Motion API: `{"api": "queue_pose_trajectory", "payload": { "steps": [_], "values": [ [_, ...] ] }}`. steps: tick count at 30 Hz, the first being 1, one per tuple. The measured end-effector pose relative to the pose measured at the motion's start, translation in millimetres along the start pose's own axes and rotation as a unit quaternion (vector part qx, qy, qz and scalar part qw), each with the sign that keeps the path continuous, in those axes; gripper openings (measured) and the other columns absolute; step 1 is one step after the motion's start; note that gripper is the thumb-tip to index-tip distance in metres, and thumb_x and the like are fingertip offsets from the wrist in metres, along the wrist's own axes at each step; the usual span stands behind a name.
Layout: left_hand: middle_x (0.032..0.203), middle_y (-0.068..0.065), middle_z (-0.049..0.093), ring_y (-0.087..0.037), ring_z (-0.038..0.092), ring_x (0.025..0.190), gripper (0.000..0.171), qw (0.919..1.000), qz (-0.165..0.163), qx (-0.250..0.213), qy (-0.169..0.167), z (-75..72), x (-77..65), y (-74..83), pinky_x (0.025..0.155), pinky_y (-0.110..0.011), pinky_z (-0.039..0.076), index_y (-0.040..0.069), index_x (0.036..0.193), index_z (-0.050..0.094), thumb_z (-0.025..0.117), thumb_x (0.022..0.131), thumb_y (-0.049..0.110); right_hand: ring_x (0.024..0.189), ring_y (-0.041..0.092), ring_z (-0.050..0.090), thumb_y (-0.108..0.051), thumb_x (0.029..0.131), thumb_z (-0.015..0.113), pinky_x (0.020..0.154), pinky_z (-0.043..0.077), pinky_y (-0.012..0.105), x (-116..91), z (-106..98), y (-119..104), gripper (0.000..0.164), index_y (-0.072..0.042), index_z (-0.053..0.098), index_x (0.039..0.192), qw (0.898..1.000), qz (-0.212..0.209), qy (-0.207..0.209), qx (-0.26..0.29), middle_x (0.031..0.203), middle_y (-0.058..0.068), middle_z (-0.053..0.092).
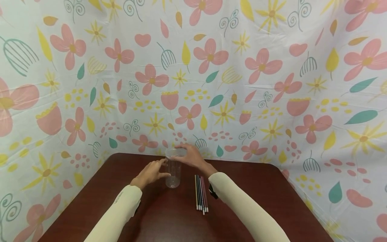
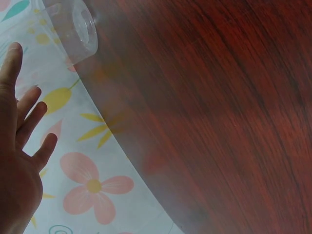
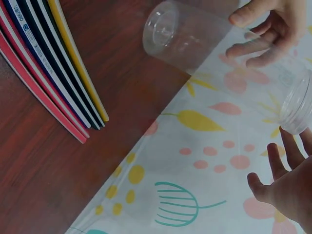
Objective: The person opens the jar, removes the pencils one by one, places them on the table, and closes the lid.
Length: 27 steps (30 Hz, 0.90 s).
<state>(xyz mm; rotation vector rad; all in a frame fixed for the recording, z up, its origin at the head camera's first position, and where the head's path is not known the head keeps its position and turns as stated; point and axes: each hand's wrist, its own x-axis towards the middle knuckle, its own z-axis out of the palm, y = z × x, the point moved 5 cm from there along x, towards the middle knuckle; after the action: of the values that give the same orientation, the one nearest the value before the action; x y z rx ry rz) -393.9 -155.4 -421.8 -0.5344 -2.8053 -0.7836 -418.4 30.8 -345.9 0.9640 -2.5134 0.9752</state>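
Note:
A clear plastic jar [image 1: 173, 176] stands upright on the table, and its mouth has no lid on it. To its left is my left hand [image 1: 150, 174], thumb and fingers spread around the side of the jar; in the right wrist view some of those fingers [image 3: 263, 53] show through the clear wall. My right hand [image 1: 191, 157] is up at the mouth from the right, its fingers reaching past the rim with the thumb across the near side. The right wrist view has these fingers [image 3: 290, 151] spread, tips right at the rim. Beside the jar lies a row of several pencils [image 1: 201, 195].
The dark red-brown table [image 1: 251, 201] has rounded far corners. A white cloth with printed flowers [image 1: 211, 101] hangs behind it and along both sides. The pencils lie under the right forearm's left side, eraser ends towards me.

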Motion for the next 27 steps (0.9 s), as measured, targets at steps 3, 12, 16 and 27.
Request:
{"api": "queue_pose_trajectory", "payload": {
  "steps": [3,12,16,27],
  "values": [
    [0.135,-0.009,0.068,-0.033,0.063,0.126,0.073,1.0,0.0,-0.003,-0.001,1.7,-1.3,0.1,0.102,-0.05,0.053,0.004,0.15,0.051,0.081,0.091,0.036,0.135,0.03,0.056,-0.041,0.087,0.086,0.11,0.047,0.051,-4,2,2,0.06,-0.009,0.069,0.135,1.0,-0.001,0.002,0.01,0.141,0.012,0.064],
    [0.135,-0.01,0.068,-0.034,0.063,0.126,0.071,0.9999,0.002,-0.01,0.0,-0.4,-2.6,2.3,0.101,-0.05,0.053,0.005,0.149,0.052,0.081,0.092,0.034,0.116,0.029,0.069,-0.035,0.091,0.083,0.089,0.06,0.04,-12,8,8,0.059,-0.01,0.065,0.14,0.998,0.005,0.015,0.066,0.143,0.013,0.062],
    [0.136,-0.012,0.067,-0.036,0.062,0.128,0.071,0.9999,0.0,-0.014,-0.001,-3.8,-2.0,1.2,0.102,-0.051,0.052,0.004,0.15,0.051,0.081,0.092,0.033,0.113,0.031,0.07,-0.034,0.091,0.083,0.084,0.061,0.038,-11,11,9,0.059,-0.011,0.064,0.142,0.996,0.011,0.02,0.091,0.141,0.014,0.063],
    [0.134,-0.011,0.069,-0.033,0.063,0.126,0.068,1.0,0.005,0.001,-0.001,1.0,0.2,-0.4,0.103,-0.049,0.052,0.007,0.148,0.054,0.081,0.092,0.035,0.126,0.031,0.061,-0.042,0.091,0.082,0.099,0.055,0.051,-18,12,11,0.066,-0.013,0.059,0.145,0.995,0.019,0.047,0.088,0.141,0.01,0.061]
  ]
}}
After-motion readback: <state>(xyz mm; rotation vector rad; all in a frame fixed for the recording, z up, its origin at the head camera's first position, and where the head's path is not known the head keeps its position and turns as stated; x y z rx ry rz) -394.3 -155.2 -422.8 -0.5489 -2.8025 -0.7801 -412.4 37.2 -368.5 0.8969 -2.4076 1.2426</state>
